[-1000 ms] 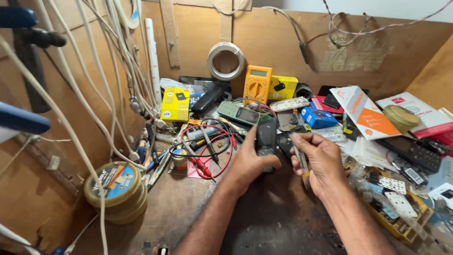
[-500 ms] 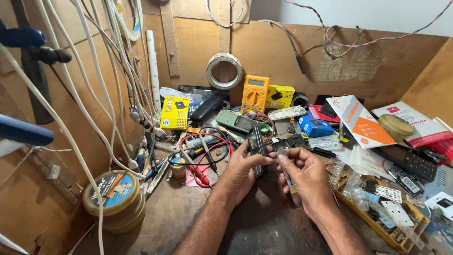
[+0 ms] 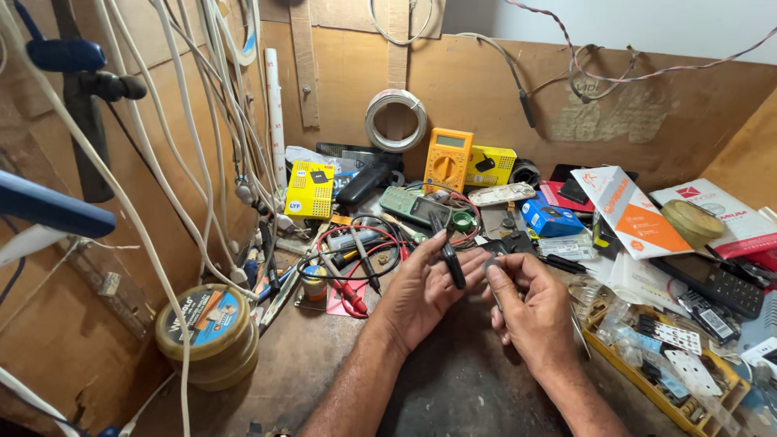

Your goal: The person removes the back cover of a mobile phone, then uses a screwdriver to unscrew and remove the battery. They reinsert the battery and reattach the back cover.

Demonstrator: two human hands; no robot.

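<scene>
The left hand [image 3: 421,291] holds a thin black phone [image 3: 447,251] edge-up, near the middle of the bench [image 3: 453,380]. The right hand [image 3: 530,311] pinches a small grey part [image 3: 491,265] just beside it. The phone looks light, stiff and fragile; I would hold it by the long edges

Matt black plastic on the slim phone [image 3: 447,252], rough raw plywood on the back wall [image 3: 486,97], the desk [image 3: 453,380] dark, scuffed and dull

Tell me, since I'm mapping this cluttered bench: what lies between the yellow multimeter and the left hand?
In the head view, a green circuit board lies between the yellow multimeter and the left hand.
</scene>
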